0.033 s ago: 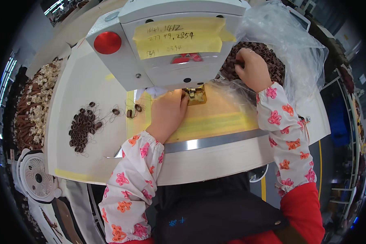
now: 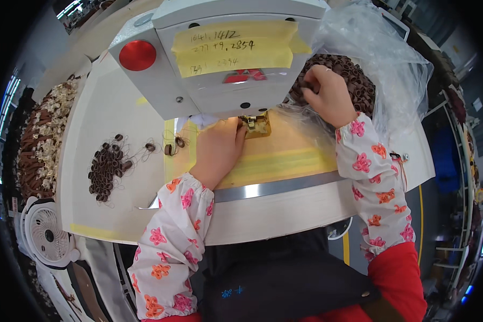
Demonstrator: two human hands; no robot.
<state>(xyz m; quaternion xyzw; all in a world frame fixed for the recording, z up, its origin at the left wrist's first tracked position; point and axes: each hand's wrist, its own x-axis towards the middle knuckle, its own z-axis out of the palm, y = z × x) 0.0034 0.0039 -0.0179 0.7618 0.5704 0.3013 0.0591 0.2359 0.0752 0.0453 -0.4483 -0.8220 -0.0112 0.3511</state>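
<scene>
My left hand point(image 2: 218, 151) lies palm down on the yellowish work plate, with its fingers together and their tips beside the small brass-coloured clamp point(image 2: 258, 125) under the machine head. What those fingertips hold, if anything, is hidden. At the far right, my right hand point(image 2: 331, 97) is curled over a heap of brown loops point(image 2: 358, 80) in a clear plastic bag point(image 2: 394, 67). Its thumb and index finger pinch a small brown loop, partly hidden by the fingers. The white sewing machine head point(image 2: 161, 86) with a red round button point(image 2: 137, 55) stands between my arms.
Left on the white table lies a pile of brown loops point(image 2: 108, 170) with thread tails; a few loose loops point(image 2: 169, 149) are near my left hand. A metal strip point(image 2: 273, 186) edges the work plate. A white fan point(image 2: 48, 235) stands by the table's left end.
My right hand has shifted slightly left and down over the heap of loops. My left hand remains beside the clamp. The whole view has moved a little.
</scene>
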